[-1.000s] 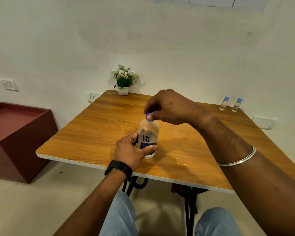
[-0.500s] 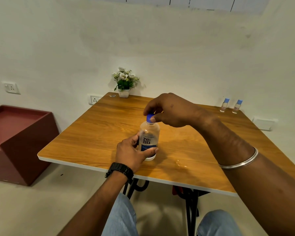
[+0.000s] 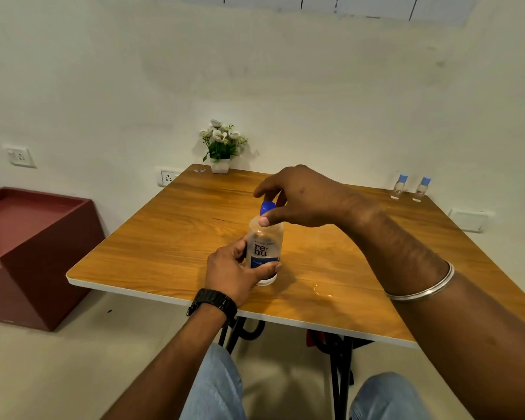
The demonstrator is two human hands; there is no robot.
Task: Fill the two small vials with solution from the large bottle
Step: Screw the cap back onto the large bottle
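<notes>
The right hand (image 3: 303,197) is pinching the blue cap (image 3: 266,206) between thumb tip and curled fingers, the thumb pressing in from the near side and the index finger arching over the top. Below it, the left hand (image 3: 232,275) is gripping the large bottle (image 3: 265,248), with the thumb curling across the lower front of the blue label and the other fingers wrapping round the left and far side. A black watch (image 3: 213,303) is sitting on the left wrist and a silver bangle (image 3: 422,291) is circling the right forearm.

The bottle is standing upright on its base, its long axis vertical and its cap pointing straight up, with the printed label facing the person. It is resting near the front edge of the wooden table (image 3: 152,253), roughly at the middle of the table's width. The two small vials (image 3: 410,188), both wearing blue caps, are standing upright side by side at the far right corner, well apart from the bottle. A small wet patch (image 3: 320,291) is glinting on the tabletop just to the right of the bottle.

A white pot of flowers (image 3: 222,147) is sitting at the far edge against the pale wall. A red cabinet (image 3: 34,253) is standing on the floor to the left, and wall sockets (image 3: 21,157) are showing beside it.
</notes>
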